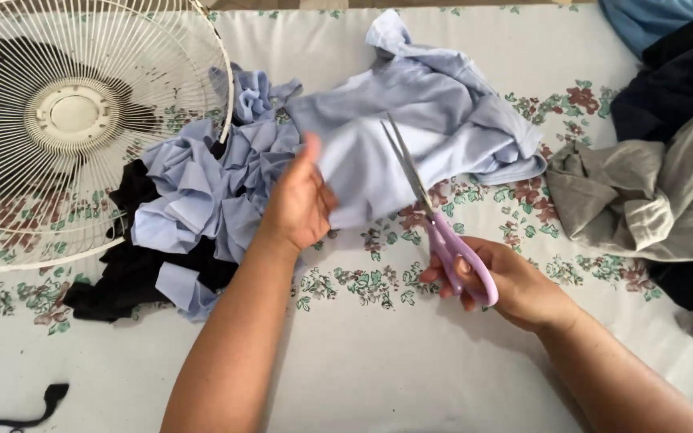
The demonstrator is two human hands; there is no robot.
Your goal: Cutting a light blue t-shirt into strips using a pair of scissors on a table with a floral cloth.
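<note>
A light blue garment point(435, 120) is spread in loose, crumpled folds across a white sheet printed with small flowers point(378, 353). Its near edge is gripped and held taut by the left hand point(298, 204), so that a flat flap of cloth is stretched toward the scissors point(435, 216). The scissors, with slim silver blades and lilac plastic handles, are held in the right hand point(507, 285), fingers passed through the loops. The blades are parted slightly and pointed away from the body, and they are laid over the flat flap of the garment, near its lower edge.
</note>
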